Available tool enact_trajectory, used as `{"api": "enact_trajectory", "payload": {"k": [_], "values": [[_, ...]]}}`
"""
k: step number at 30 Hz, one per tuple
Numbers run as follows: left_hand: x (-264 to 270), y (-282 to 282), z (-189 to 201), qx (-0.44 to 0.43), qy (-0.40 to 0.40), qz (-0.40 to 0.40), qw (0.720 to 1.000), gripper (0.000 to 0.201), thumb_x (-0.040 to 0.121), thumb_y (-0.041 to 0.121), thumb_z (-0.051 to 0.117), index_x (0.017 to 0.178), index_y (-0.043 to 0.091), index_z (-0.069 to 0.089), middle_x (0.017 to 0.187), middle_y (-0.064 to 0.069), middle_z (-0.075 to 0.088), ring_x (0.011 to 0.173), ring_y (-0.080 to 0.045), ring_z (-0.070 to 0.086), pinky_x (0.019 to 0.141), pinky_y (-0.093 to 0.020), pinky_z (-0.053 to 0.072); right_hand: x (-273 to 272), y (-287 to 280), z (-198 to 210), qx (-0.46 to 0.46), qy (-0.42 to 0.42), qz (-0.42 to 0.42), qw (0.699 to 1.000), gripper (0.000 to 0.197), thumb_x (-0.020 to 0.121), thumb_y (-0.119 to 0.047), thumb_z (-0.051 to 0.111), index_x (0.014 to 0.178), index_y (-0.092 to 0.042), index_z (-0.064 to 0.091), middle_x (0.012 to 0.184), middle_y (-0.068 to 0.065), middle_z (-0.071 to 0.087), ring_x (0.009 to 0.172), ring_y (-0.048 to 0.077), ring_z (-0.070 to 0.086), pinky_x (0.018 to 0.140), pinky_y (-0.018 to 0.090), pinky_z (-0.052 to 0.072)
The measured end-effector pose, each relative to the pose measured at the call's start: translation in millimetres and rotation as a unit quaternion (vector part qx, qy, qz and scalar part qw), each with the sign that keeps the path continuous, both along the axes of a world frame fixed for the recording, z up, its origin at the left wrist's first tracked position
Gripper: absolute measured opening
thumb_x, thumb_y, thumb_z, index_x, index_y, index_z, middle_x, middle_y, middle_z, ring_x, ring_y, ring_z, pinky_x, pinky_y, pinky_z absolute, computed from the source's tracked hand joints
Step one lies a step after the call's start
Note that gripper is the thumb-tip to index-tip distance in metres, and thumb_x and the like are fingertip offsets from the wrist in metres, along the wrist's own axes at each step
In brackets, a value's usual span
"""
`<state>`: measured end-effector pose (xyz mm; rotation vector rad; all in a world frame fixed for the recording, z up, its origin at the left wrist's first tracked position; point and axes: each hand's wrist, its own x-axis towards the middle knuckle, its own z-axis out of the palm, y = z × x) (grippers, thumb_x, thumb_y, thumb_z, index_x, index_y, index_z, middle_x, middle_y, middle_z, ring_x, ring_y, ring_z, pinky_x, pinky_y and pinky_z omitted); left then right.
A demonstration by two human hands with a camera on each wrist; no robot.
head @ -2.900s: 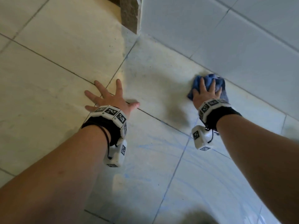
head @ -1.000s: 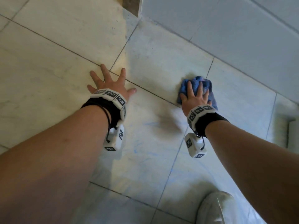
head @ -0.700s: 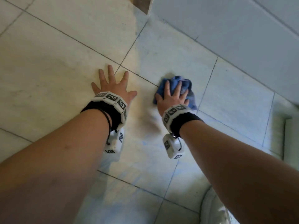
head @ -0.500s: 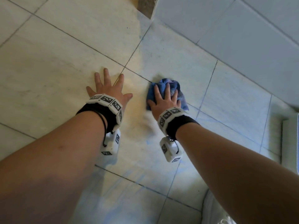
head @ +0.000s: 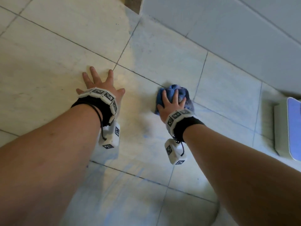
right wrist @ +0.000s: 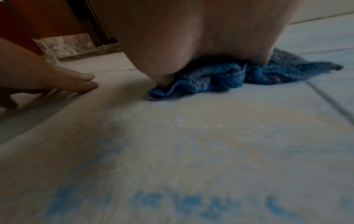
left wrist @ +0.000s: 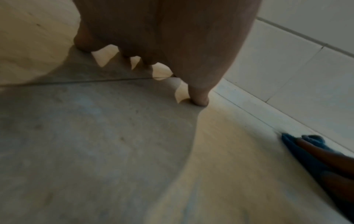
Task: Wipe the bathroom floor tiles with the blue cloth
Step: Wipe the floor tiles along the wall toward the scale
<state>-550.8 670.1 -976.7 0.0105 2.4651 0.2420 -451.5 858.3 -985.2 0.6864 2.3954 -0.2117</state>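
Note:
The crumpled blue cloth (head: 175, 91) lies on the pale floor tiles (head: 162, 54), close to a grout line. My right hand (head: 172, 103) presses down on it, its fingers spread over the top of the bunch. In the right wrist view the palm (right wrist: 191, 37) sits on the blue cloth (right wrist: 220, 78), whose edges stick out on both sides. My left hand (head: 102, 85) lies flat on the floor to the left, fingers splayed, holding nothing. The left wrist view shows its fingertips (left wrist: 199, 98) on the tile and the blue cloth (left wrist: 295, 148) at the right.
Faint blue streaks (right wrist: 191, 201) mark the tile nearer to me. A white tiled wall (head: 228, 22) runs along the far right. A flat white and blue object (head: 290, 128) lies on the floor at the right edge. A brown door frame (right wrist: 47, 22) stands beyond the left hand.
The right hand slid the cloth left, close to the left hand, and has now moved it back to the right. The left hand stays flat on the floor.

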Motion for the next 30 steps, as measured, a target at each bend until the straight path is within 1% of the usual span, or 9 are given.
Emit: {"api": "enact_trajectory", "payload": {"k": [5,8,12,15,18,22,24,26,30], "values": [[3.8,-1.1,-5.0,-0.001,0.019,-0.009,1.000,0.079,0.095,0.065,0.041,0.156,0.040,-0.003,0.161,-0.009,-0.028,0.149,-0.036,-0.021,0.111,-0.073,0.009,-2.4,-22.8,1.7,-0.020,0.028,0.026,0.999,0.062,0.102,-0.045,0.033,0.154,-0.042,-0.001,0.162,0.002,-0.021,0.145,0.045,-0.015,0.115,0.059,0.007],[1.9,-1.3,-5.5,-0.005,0.005,-0.004,1.000,0.080,0.095,0.066,0.041,0.156,0.041,-0.004,0.161,-0.009,-0.030,0.148,-0.036,-0.023,0.111,-0.073,0.009,-2.0,-30.1,1.1,-0.032,0.038,0.038,0.998,0.063,0.101,-0.048,0.034,0.153,-0.043,0.000,0.162,0.000,-0.021,0.146,0.044,-0.014,0.117,0.057,0.006],[-0.5,0.6,-3.7,-0.001,0.001,0.000,1.000,0.081,0.095,0.065,0.044,0.156,0.041,-0.004,0.161,-0.008,-0.030,0.148,-0.037,-0.023,0.114,-0.071,0.008,9.1,-15.6,0.5,-0.032,0.072,0.055,0.995,0.061,0.101,-0.052,0.031,0.154,-0.043,0.001,0.163,-0.003,-0.017,0.148,0.036,-0.012,0.119,0.052,0.004],[-0.8,-0.3,-3.1,-0.011,0.007,-0.002,1.000,0.083,0.094,0.065,0.044,0.156,0.040,-0.004,0.161,-0.009,-0.028,0.149,-0.038,-0.021,0.115,-0.070,0.010,21.3,11.8,-3.0,-0.015,0.086,0.005,0.996,0.061,0.101,-0.052,0.030,0.154,-0.042,0.002,0.163,-0.002,-0.016,0.149,0.031,-0.011,0.120,0.050,0.003],[-0.9,1.8,-1.9,-0.018,-0.001,0.004,1.000,0.083,0.094,0.065,0.044,0.156,0.039,-0.005,0.161,-0.010,-0.028,0.149,-0.039,-0.020,0.114,-0.071,0.011,32.5,43.4,0.3,0.010,0.065,-0.071,0.995,0.062,0.101,-0.053,0.029,0.154,-0.041,0.000,0.163,0.000,-0.016,0.149,0.031,-0.011,0.119,0.053,0.003],[7.6,3.9,-4.4,-0.023,0.002,0.024,0.999,0.078,0.098,0.062,0.039,0.157,0.038,-0.006,0.161,-0.009,-0.028,0.149,-0.038,-0.021,0.115,-0.069,0.010,29.3,47.5,-1.8,0.032,0.067,-0.094,0.993,0.064,0.101,-0.054,0.028,0.155,-0.038,-0.002,0.163,0.003,-0.018,0.149,0.036,-0.010,0.118,0.055,0.005],[11.0,9.5,-5.8,-0.028,0.005,0.035,0.999,0.076,0.099,0.060,0.037,0.157,0.037,-0.007,0.161,-0.010,-0.028,0.149,-0.038,-0.021,0.115,-0.069,0.009,23.5,29.5,-4.1,0.027,0.075,-0.071,0.994,0.066,0.100,-0.056,0.029,0.155,-0.037,-0.003,0.162,0.005,-0.019,0.148,0.038,-0.011,0.118,0.056,0.004],[10.7,13.1,-4.4,-0.031,-0.002,0.041,0.999,0.075,0.100,0.058,0.036,0.157,0.037,-0.007,0.161,-0.010,-0.028,0.149,-0.039,-0.020,0.115,-0.069,0.009,16.2,0.7,-5.4,-0.003,0.080,-0.010,0.997,0.070,0.099,-0.057,0.033,0.155,-0.036,-0.003,0.162,0.007,-0.020,0.147,0.040,-0.013,0.117,0.057,0.002],[11.7,-4.2,-9.2,-0.028,0.004,0.014,1.000,0.075,0.099,0.058,0.038,0.158,0.036,-0.003,0.163,-0.007,-0.024,0.150,-0.037,-0.018,0.118,-0.064,0.008,3.0,-48.1,-5.2,-0.052,0.090,0.081,0.991,0.074,0.096,-0.060,0.036,0.155,-0.036,-0.002,0.162,0.007,-0.020,0.146,0.043,-0.015,0.116,0.058,-0.001]]}}
